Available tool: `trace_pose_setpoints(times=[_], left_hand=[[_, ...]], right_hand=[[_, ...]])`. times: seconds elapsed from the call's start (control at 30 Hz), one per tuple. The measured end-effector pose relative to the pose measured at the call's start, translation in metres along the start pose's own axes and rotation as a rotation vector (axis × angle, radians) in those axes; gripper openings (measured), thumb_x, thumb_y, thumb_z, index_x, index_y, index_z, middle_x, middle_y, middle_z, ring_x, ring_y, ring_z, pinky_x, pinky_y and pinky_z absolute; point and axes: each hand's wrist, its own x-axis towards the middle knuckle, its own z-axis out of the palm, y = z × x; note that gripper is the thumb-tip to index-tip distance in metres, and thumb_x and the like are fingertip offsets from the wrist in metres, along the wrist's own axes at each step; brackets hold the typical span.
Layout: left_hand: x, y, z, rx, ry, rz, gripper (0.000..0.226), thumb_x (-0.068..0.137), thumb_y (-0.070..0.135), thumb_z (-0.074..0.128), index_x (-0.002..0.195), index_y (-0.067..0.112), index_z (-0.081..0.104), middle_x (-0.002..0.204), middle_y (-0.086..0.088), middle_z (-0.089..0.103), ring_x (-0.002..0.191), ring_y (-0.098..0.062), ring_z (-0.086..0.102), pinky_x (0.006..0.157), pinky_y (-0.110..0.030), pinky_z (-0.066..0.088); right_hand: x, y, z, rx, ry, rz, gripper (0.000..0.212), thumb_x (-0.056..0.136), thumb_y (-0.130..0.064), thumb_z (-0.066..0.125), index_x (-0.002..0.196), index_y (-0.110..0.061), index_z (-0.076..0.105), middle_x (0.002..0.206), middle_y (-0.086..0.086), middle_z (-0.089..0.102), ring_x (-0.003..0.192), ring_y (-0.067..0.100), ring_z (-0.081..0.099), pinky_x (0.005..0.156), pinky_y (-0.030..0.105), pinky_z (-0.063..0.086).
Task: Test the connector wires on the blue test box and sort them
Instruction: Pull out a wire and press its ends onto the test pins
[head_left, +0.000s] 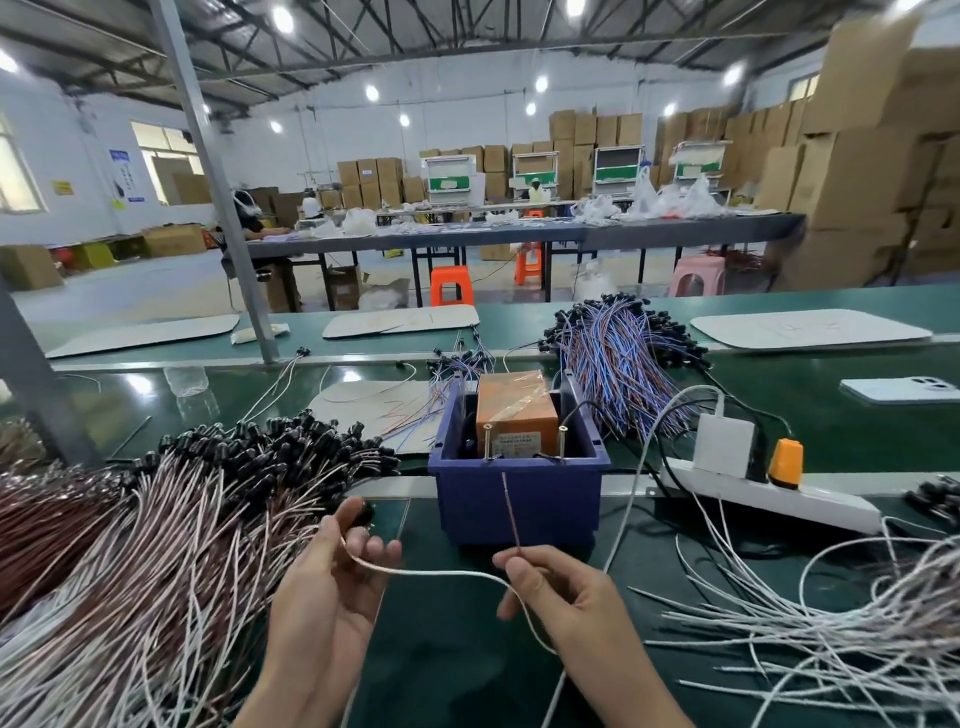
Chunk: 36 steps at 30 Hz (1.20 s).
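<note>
Both hands are raised over the green tabletop, at 6 o'clock of the one blue test box. The left hand is turned palm inward, its grip closed round the black connector end of a single connector wire. The right hand lies at 5 o'clock of the box with its back upward. Its grip is narrow, thumb and forefinger pinching the same wire, whose reddish bare end points up to the box front. The white strand sags between the two hands.

Inside the box sits one orange block, with two upright metal pins at its near edge.

Three heaps of wires lie around the box:
- a brown-white heap at 9 o'clock
- a white heap at 4 o'clock
- a blue-red heap at 1 o'clock

One white power strip lies at 3 o'clock.
</note>
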Motion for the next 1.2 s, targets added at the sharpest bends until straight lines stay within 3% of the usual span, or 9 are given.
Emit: trace_pose_setpoints(times=[0.1, 0.2, 0.3, 0.47, 0.6, 0.7, 0.83, 1.03, 1.2], left_hand=[[0.0, -0.003, -0.001, 0.266, 0.025, 0.137, 0.028, 0.109, 0.017, 0.038, 0.125, 0.012, 0.06, 0.06, 0.003, 0.042, 0.047, -0.008, 0.044, 0.05, -0.029, 0.053], [0.001, -0.007, -0.01, 0.7, 0.145, 0.461, 0.038, 0.11, 0.024, 0.036, 0.147, 0.029, 0.043, 0.085, -0.01, 0.059, 0.065, -0.02, 0.055, 0.072, -0.04, 0.055], [-0.001, 0.0, -0.02, 0.774, 0.239, 0.697, 0.038, 0.109, 0.026, 0.037, 0.147, 0.029, 0.043, 0.071, -0.003, 0.051, 0.049, -0.003, 0.043, 0.049, -0.016, 0.04], [0.003, 0.003, -0.022, 0.702, 0.245, 0.713, 0.04, 0.109, 0.027, 0.037, 0.149, 0.027, 0.031, 0.081, -0.003, 0.06, 0.066, -0.019, 0.053, 0.068, -0.039, 0.044], [-0.001, -0.014, -0.012, 0.692, 0.166, 0.704, 0.015, 0.108, 0.028, 0.036, 0.118, 0.034, 0.046, 0.078, 0.0, 0.064, 0.059, -0.005, 0.055, 0.058, -0.028, 0.048], [-0.006, -0.032, -0.002, 0.694, 0.107, 0.713, 0.021, 0.108, 0.026, 0.039, 0.105, 0.044, 0.049, 0.067, 0.005, 0.059, 0.055, -0.005, 0.049, 0.049, -0.017, 0.043], [-0.002, -0.045, 0.013, 0.729, 0.088, 0.726, 0.022, 0.105, 0.032, 0.042, 0.098, 0.052, 0.049, 0.061, 0.006, 0.056, 0.052, -0.006, 0.047, 0.048, -0.023, 0.04], [0.009, -0.056, 0.028, 0.825, 0.044, 0.835, 0.011, 0.098, 0.051, 0.04, 0.093, 0.046, 0.048, 0.064, -0.002, 0.056, 0.046, -0.019, 0.043, 0.045, -0.034, 0.035], [0.017, -0.056, 0.028, 0.817, 0.063, 0.859, 0.014, 0.095, 0.053, 0.044, 0.086, 0.044, 0.048, 0.063, 0.001, 0.054, 0.047, -0.018, 0.041, 0.046, -0.032, 0.034]], right_hand=[[0.0, 0.002, -0.001, -0.002, 0.04, -0.027, 0.019, 0.089, -0.048, 0.059, 0.097, -0.042, 0.075, 0.071, 0.005, 0.074, 0.046, 0.003, 0.036, 0.049, 0.014, 0.032], [-0.001, 0.004, 0.0, -0.08, 0.102, -0.064, 0.019, 0.094, -0.049, 0.05, 0.098, -0.049, 0.069, 0.071, 0.003, 0.074, 0.047, 0.002, 0.041, 0.053, 0.013, 0.036], [0.001, 0.004, -0.004, -0.099, 0.278, -0.094, 0.021, 0.103, -0.034, 0.049, 0.101, -0.039, 0.07, 0.059, 0.005, 0.068, 0.046, 0.003, 0.043, 0.051, 0.014, 0.036], [0.0, 0.003, -0.011, -0.098, 0.44, -0.077, 0.022, 0.104, -0.035, 0.045, 0.109, -0.04, 0.066, 0.053, 0.0, 0.056, 0.046, 0.006, 0.04, 0.048, 0.018, 0.036], [-0.002, 0.005, -0.008, -0.128, 0.479, -0.093, 0.029, 0.095, -0.052, 0.041, 0.111, -0.046, 0.065, 0.054, -0.002, 0.055, 0.046, 0.002, 0.042, 0.051, 0.019, 0.036], [-0.002, 0.008, -0.009, -0.173, 0.496, -0.112, 0.029, 0.094, -0.053, 0.043, 0.117, -0.053, 0.061, 0.053, -0.003, 0.054, 0.046, 0.002, 0.043, 0.049, 0.016, 0.036], [-0.001, 0.012, -0.006, -0.254, 0.492, -0.146, 0.03, 0.095, -0.057, 0.044, 0.124, -0.066, 0.045, 0.056, -0.003, 0.06, 0.05, 0.003, 0.051, 0.056, 0.016, 0.043], [0.01, 0.015, -0.004, -0.355, 0.581, -0.213, 0.022, 0.096, -0.061, 0.039, 0.115, -0.072, 0.042, 0.064, -0.009, 0.066, 0.05, 0.007, 0.057, 0.048, 0.018, 0.042], [0.017, 0.018, -0.001, -0.411, 0.63, -0.234, 0.022, 0.097, -0.06, 0.038, 0.115, -0.07, 0.044, 0.065, -0.012, 0.067, 0.052, 0.008, 0.06, 0.048, 0.016, 0.042]])
